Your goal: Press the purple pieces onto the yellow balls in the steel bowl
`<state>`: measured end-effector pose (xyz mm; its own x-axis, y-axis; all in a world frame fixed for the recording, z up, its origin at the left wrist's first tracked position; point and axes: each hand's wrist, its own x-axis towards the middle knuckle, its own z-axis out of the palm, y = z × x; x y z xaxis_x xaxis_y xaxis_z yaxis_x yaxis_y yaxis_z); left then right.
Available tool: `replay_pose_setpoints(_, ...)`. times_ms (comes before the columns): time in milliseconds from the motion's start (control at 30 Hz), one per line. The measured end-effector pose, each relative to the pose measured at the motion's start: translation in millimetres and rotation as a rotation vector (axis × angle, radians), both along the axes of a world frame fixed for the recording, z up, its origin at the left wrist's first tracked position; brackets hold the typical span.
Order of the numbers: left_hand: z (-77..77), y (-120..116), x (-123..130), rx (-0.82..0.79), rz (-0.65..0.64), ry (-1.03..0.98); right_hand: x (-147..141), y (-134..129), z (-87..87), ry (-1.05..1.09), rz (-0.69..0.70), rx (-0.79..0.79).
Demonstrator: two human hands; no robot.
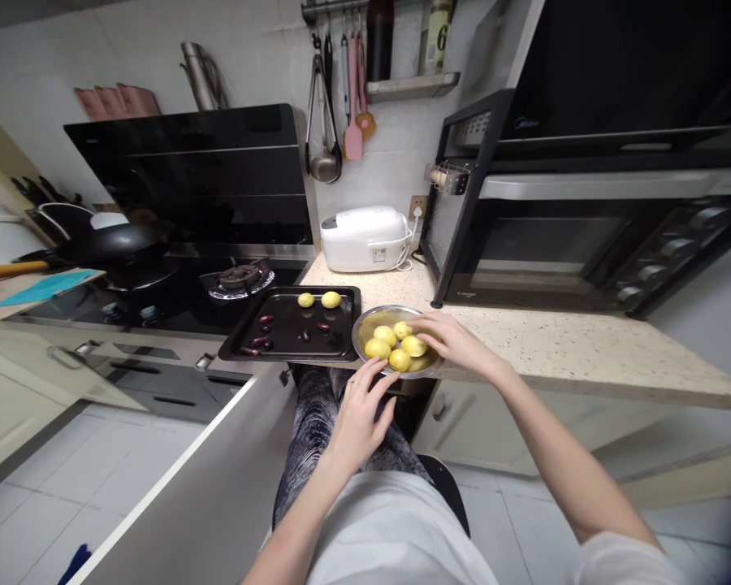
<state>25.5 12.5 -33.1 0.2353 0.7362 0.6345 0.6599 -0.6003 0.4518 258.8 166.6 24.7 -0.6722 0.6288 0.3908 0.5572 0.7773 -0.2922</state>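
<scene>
A round metal bowl (361,318) holds several yellow lemons (377,348) at the front of the counter. My left hand (362,406) is at the bowl's near rim, fingers spread, fingertips close to the nearest lemons. From the right, my right hand (454,341) reaches over the rim with its fingers stretched out by the rightmost lemon (414,346); whether they touch it I cannot tell. Left of the bowl lies a black baking tray (286,325). On it are two more lemons (330,300) at the back and several small dark-red oval pieces (322,327).
Behind the tray stands a white appliance (365,236). A large oven (548,244) takes up the right side of the counter. The gas hob with a burner (240,276) and a black wok (115,244) lies to the left. An open cabinet door (207,479) juts out below.
</scene>
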Motion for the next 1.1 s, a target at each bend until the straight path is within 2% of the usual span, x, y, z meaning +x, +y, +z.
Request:
replay_pose_setpoints(200, 1.3, 1.9, -3.3, 0.083, 0.049, -0.027, 3.6, -61.5, -23.9, 0.141, -0.12, 0.081)
replay_pose_setpoints(333, 14.8, 17.1, -25.0, 0.114, 0.104, -0.095, 3.6, -80.1, -35.3, 0.161, -0.179, 0.127)
replay_pose_setpoints(433, 30.2, 47.1, -55.0, 0.077, 0.171, -0.101, 3.3, -82.2, -39.7, 0.162, -0.193, 0.143)
replay_pose_setpoints(600, 48.2, 124.5, -101.4, -0.039, 0.246, 0.08, 0.8, -80.0, -45.8, 0.163, -0.203, 0.168)
replay_pose_setpoints(667, 51.4, 154.5, -110.7, -0.139, 0.282, 0.168, -1.0, -79.9, -47.4, 0.168, -0.204, 0.175)
replay_pose_setpoints(767, 52.0, 189.0, -115.6, -0.203, 0.3, 0.221, -4.6, -80.4, -47.7, 0.18, -0.208, 0.175)
replay_pose_setpoints(933, 45.1, 217.2, -115.0, -0.258, 0.311, 0.267, -9.9, -80.8, -44.6, 0.185, -0.176, 0.134)
replay_pose_setpoints(1100, 44.8, 220.9, -115.1, -0.254, 0.325, 0.264, -12.9, -80.2, -42.2, 0.211, -0.169, 0.1)
